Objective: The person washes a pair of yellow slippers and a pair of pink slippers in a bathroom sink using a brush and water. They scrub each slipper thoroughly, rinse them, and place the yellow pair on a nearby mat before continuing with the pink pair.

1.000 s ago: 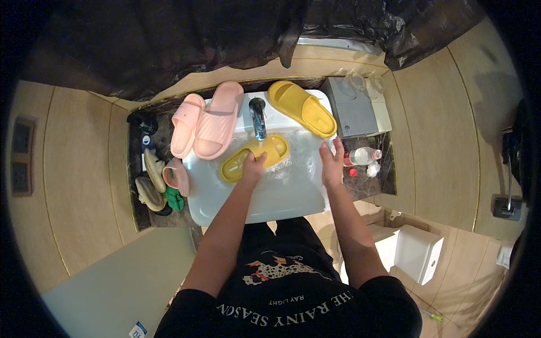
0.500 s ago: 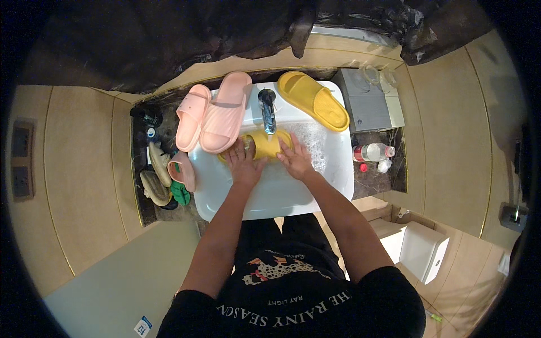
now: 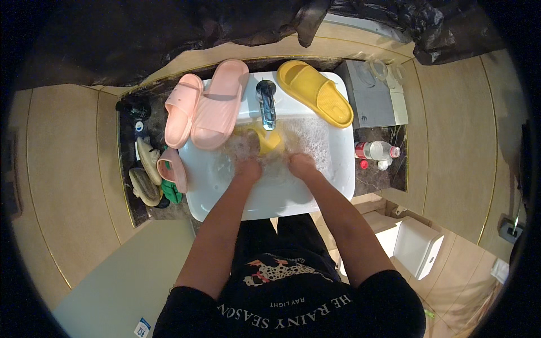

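A bottle (image 3: 376, 150) lies beside a red cap (image 3: 364, 164) (and tissue (image 3: 384, 165), perhaps).

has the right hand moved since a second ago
Yes. Judged against the faucet, the right hand has moved left, from the right edge of the sink to closer to the faucet.

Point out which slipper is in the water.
The yellow slipper under the faucet, partly submerged; the other yellow slipper rests on the sink's back-right corner, and three pink slippers sit left, outside the water.

Bare forearms (image 3: 221, 228) extended, converging; left hand (image 3: 248, 164), right hand (image 3: 301, 164) apart, fingers obscured.
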Demonstrator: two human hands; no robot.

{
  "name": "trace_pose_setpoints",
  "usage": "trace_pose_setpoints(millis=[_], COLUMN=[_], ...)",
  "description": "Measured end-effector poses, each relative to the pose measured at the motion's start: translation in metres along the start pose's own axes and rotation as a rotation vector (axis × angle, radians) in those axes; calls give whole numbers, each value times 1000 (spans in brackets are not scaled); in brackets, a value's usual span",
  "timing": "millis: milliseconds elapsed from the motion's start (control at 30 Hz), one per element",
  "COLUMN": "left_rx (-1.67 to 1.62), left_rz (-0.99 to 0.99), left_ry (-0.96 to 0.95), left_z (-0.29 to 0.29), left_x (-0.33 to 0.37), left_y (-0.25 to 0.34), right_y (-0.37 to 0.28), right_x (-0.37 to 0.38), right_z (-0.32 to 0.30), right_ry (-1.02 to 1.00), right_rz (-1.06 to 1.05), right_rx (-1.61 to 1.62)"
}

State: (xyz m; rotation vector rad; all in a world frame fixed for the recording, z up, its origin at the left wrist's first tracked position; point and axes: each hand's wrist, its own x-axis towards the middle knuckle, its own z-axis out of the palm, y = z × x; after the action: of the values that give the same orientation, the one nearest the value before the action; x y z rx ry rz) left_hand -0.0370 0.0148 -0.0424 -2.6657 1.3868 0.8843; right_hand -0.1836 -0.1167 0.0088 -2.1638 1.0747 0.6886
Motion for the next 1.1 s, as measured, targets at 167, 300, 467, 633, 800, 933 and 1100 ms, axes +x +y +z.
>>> trace_pose_setpoints(millis=[167,300,467,633,800,933,1100], left_rx=[-140,-400,-839,-1427,-1579,-774,-303], left_rz=[-67,76,214,76,55,362,162], left_ry=[-129,95,357,223,172,439,510], left_z=[2,-15,-35,-80,-100,-96,-75], left_x=[9,-3,-6,-36,-63,-65,-62], left_y=[-2,16,53,76,80,73,47], right_y=[30,10,17,-27,-32,15,20], right_x=[17,-15,-54,-117,-129,-69,-32], right_z=[15,-3,-25,-76,-102,-66,-26], right_ry=[381,468,815,936,1026,958,854], right_rz=[-368,-20,-194,-335,-435,-374,-344], right_rx=[192,1004,678,619,369,577,281])
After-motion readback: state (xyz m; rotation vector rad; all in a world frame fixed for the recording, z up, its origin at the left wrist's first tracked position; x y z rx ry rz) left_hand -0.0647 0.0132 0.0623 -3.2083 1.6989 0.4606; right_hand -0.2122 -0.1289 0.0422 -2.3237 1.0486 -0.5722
